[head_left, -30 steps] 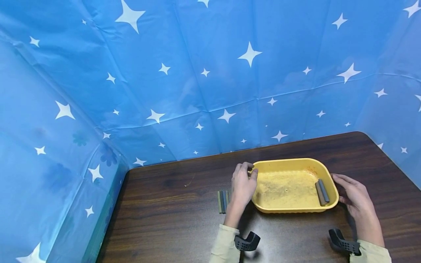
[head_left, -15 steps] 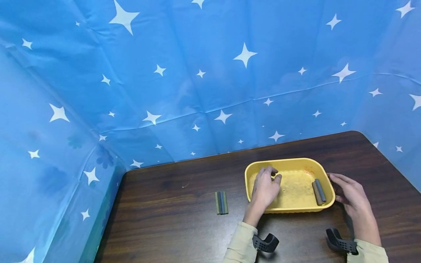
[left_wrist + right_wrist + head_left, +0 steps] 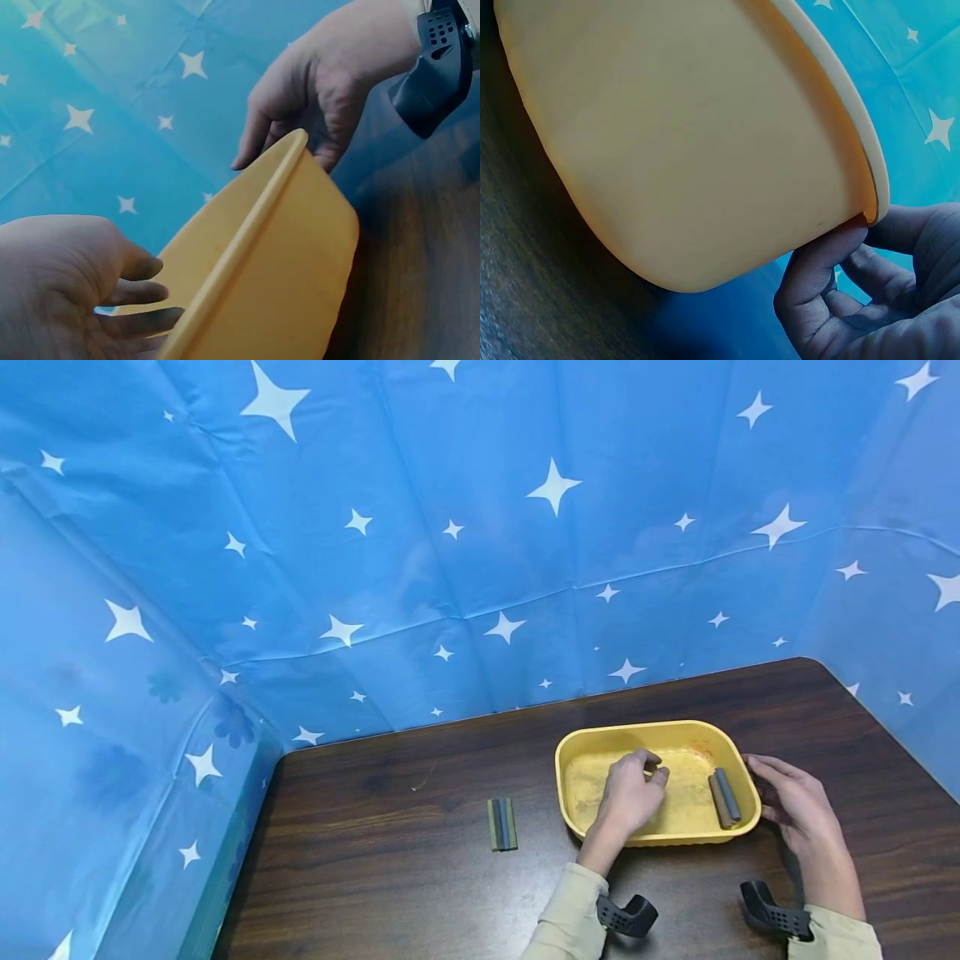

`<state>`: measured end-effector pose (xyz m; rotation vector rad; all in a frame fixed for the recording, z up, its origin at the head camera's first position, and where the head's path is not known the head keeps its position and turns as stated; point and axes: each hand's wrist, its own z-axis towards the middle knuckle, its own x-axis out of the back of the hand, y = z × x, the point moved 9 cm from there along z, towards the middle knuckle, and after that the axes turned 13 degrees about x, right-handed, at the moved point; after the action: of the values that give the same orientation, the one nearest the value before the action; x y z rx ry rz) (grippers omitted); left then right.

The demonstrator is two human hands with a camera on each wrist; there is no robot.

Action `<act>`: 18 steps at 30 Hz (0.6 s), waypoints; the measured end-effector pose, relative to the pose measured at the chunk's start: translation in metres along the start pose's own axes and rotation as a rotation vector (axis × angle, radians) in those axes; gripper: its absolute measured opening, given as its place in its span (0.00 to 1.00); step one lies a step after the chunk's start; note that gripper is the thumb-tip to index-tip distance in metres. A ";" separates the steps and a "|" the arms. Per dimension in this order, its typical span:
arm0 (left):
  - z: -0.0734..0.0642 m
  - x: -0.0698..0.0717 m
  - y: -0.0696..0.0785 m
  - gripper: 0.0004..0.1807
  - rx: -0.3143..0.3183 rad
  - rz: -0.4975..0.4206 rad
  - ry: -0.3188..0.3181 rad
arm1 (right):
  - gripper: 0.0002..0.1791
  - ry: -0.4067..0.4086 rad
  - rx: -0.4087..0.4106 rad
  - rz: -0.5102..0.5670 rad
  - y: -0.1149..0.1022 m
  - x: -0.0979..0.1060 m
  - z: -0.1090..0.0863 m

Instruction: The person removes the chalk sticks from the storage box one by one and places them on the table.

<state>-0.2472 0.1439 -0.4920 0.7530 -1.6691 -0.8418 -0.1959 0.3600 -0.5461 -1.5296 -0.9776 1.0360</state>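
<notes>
My left hand (image 3: 630, 793) hovers over the inside of a yellow plastic tray (image 3: 600, 732), its fingers bent loosely with nothing visible between them. In the left wrist view, the left fingers (image 3: 146, 319) reach over the tray's rim. At the tray's right end, my right hand (image 3: 806, 806) grips the edge with thumb and fingers, which the right wrist view shows up close against the rim (image 3: 881, 180). Two short sticks lie side by side in the tray's right end, one brown (image 3: 719, 802) and one blue-grey (image 3: 727, 793). The tray's left wall is partly behind the left forearm.
Left of the tray, several flat sticks, olive (image 3: 493, 825) and dark blue (image 3: 504, 824), lie side by side on the dark wooden table (image 3: 360, 860). A blue star-patterned sheet (image 3: 420, 568) hangs behind and along the left. Black bands (image 3: 628, 916) sit on both wrists.
My left hand has moved right, from the tray's left rim to over the tray's middle. The right hand stays at the right end. The view has shifted slightly.
</notes>
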 end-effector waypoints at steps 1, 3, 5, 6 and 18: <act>0.000 -0.003 0.000 0.11 0.004 0.002 -0.007 | 0.14 0.001 -0.002 -0.001 0.000 0.000 0.000; 0.001 -0.008 0.000 0.11 0.013 0.001 -0.025 | 0.14 0.004 -0.004 -0.004 0.001 0.000 0.001; 0.001 -0.013 0.001 0.11 0.021 0.003 -0.043 | 0.14 0.006 -0.006 -0.004 0.001 0.001 0.001; 0.001 -0.015 0.001 0.12 0.030 -0.001 -0.055 | 0.14 0.006 -0.005 -0.004 0.001 0.001 0.001; 0.005 -0.040 0.001 0.09 0.153 -0.050 -0.139 | 0.13 -0.007 0.014 0.007 0.000 0.001 0.002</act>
<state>-0.2426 0.1780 -0.5128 0.8605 -1.8612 -0.8227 -0.1970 0.3611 -0.5468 -1.5200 -0.9685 1.0514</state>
